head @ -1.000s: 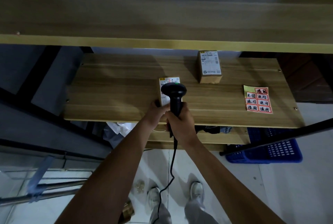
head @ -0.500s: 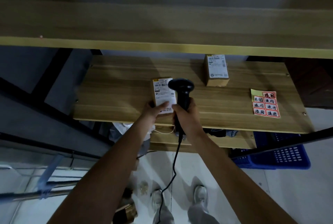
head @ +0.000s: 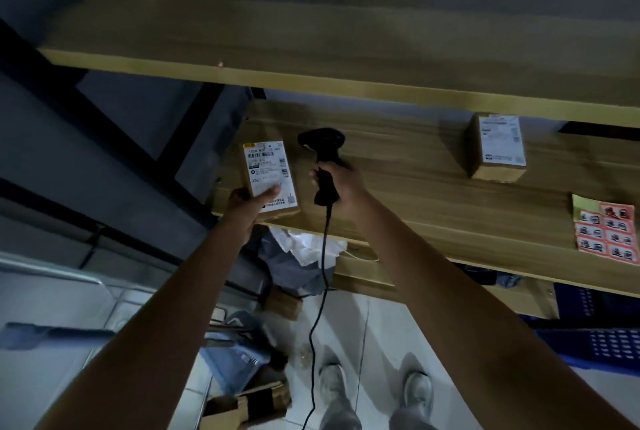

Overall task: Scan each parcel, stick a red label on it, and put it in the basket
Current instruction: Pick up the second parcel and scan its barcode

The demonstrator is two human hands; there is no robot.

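A big wooden counter (head: 433, 194) fills the middle of the view, with a long shelf board above it at 12 o'clock. A blue basket (head: 602, 343) sits low on the floor at 4 o'clock, under the counter edge, so parcels can be dropped into it. A second parcel (head: 497, 147) waits on the counter at 2 o'clock. A sheet of red labels (head: 606, 230) lies flat on the counter at 3 o'clock, near enough to reach. The parcel being worked on (head: 270, 177) is a small brown box near the middle, at about 11 o'clock. The left hand (head: 247, 206) grips its bottom end, with the thumb pressed on the white paper, and tips the printed side up so the code can be read. The black scanner (head: 323, 159) is just beside it, to the right. The right hand (head: 341, 180) is curled tight round the scanner's handle, and its wire hangs down toward the floor. The scanner head is not pointing straight at the box, so I think the scan is over or almost over. I think a red label comes next.
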